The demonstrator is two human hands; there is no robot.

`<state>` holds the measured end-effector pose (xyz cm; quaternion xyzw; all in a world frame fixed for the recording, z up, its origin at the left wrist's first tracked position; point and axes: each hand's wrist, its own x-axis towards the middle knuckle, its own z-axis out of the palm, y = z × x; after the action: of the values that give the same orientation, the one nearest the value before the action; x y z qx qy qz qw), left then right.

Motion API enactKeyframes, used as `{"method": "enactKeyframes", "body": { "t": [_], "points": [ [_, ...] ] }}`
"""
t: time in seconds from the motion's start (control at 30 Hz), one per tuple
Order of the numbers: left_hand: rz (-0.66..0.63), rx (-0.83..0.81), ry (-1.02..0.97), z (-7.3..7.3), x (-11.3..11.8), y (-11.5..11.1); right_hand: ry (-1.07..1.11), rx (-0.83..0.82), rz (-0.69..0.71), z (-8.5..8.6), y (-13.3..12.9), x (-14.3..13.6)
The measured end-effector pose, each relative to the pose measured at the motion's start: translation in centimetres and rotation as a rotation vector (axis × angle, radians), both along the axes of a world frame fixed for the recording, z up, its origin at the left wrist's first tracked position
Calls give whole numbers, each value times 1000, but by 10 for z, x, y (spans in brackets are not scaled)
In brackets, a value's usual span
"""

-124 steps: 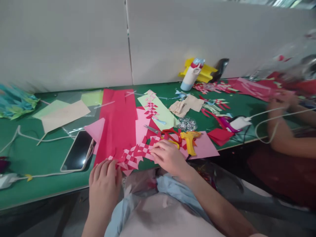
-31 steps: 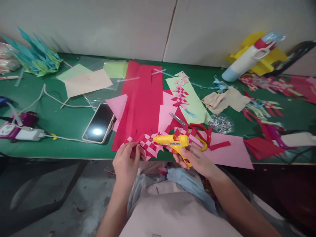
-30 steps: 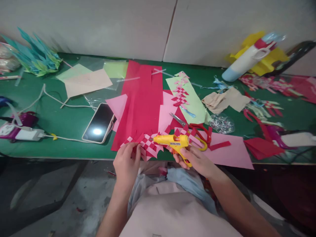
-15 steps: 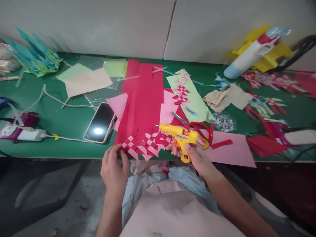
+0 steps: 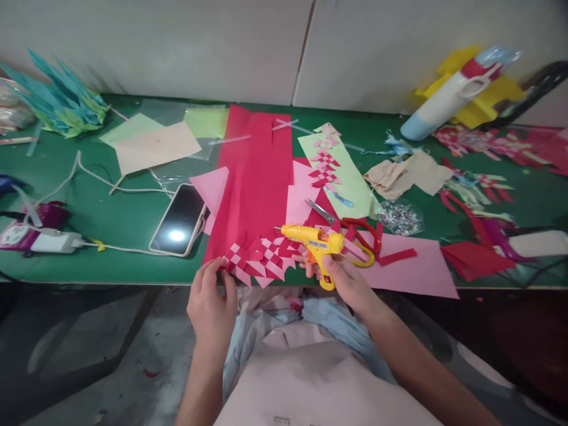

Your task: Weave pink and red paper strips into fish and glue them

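Three woven pink-and-red paper pieces lie in a row at the table's front edge, partly over red paper [image 5: 266, 171]. My left hand [image 5: 213, 296] pinches the left corner of the leftmost woven paper piece [image 5: 236, 257] between thumb and fingers. The middle woven piece [image 5: 270, 254] lies beside it; a third is partly hidden behind the tool. A yellow glue gun [image 5: 313, 239] is gripped by its handle in my right hand [image 5: 344, 278], its nozzle pointing left above the woven pieces. Red-and-yellow-handled scissors [image 5: 361, 236] lie just behind the glue gun.
A phone [image 5: 177, 219] with its cable lies left of the red paper. Pink paper [image 5: 412, 269], a bag of small beads [image 5: 402, 217] and beige cloth [image 5: 406, 174] are to the right. Finished paper fish [image 5: 326, 160] rest on green paper. A bottle [image 5: 452, 94] stands at the back right.
My left hand has shifted slightly right, and the leftmost woven piece has moved with it. The glue gun has moved a little left, still in my right hand.
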<state>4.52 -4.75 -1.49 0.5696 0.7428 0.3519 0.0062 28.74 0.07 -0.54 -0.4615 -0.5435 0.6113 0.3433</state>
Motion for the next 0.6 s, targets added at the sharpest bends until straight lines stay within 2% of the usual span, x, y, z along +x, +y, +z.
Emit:
{"method": "enactKeyframes", "body": {
  "t": [0.3,0.6],
  "points": [
    [-22,17,60,-2,0,-1,-53,10,-8,7,1,-3],
    [-167,88,186,-7,-2,3,-22,-31,-12,5,0,-2]
  ]
}}
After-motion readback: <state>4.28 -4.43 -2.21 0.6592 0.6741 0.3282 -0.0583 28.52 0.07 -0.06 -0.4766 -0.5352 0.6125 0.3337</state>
